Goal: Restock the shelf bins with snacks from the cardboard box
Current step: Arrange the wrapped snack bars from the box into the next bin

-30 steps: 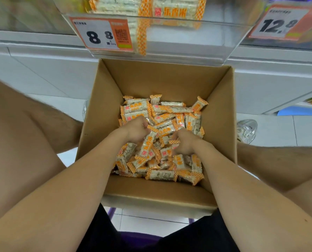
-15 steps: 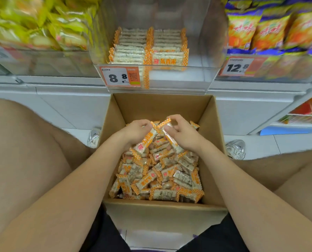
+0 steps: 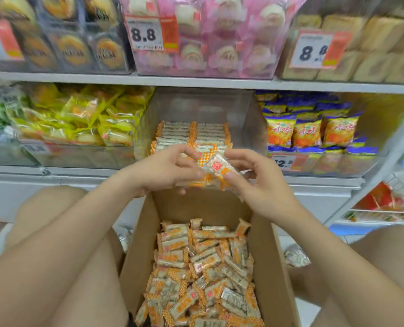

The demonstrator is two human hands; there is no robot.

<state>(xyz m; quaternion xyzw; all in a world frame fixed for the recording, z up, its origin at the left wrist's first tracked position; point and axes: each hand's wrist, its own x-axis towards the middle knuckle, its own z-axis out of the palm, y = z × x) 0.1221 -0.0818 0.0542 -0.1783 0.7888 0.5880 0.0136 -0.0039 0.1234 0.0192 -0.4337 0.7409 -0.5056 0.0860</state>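
An open cardboard box (image 3: 277, 267) sits between my knees, filled with several orange-and-white wrapped snack bars (image 3: 203, 270). My left hand (image 3: 163, 172) and my right hand (image 3: 257, 182) are raised above the box's far edge, together gripping a small bunch of snack bars (image 3: 216, 169). Right behind them stands a clear shelf bin (image 3: 253, 119) with neat rows of the same bars (image 3: 194, 133) lying low inside; its upper part is bare.
Left of that bin is a bin of yellow snack packs (image 3: 83, 119), right a bin of blue-orange chip bags (image 3: 309, 128). The upper shelf (image 3: 196, 82) carries more bins with price tags. My bare knees flank the box. A wire rack (image 3: 385, 208) stands at right.
Both hands came up out of the box with snack bars and moved forward to the front of the clear bin. My view has tilted up toward the shelves.
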